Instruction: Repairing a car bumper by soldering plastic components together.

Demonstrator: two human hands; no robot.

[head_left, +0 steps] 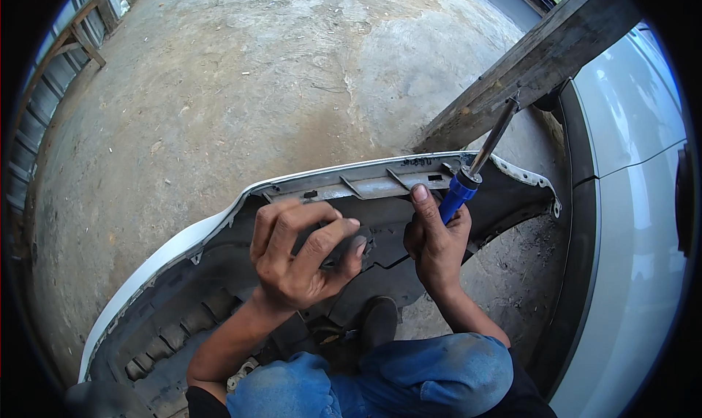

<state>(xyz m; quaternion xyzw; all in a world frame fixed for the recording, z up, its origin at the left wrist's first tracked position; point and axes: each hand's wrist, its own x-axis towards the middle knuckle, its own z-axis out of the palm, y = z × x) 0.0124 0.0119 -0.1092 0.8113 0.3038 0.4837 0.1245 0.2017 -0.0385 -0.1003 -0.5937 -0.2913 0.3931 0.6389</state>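
Head view. Right hand: blue-handled tool, apparently a soldering iron, clamped in the fingers by its handle; metal shaft angled up and away, presumably so that the skin is kept clear of it. Left hand: fingers curled and apart, nothing seen held; raised above the car bumper. Bumper: laid inner side up on the concrete floor, before the bent knees, perhaps so that its ribbed edge can be reached. White vehicle: stood at right.
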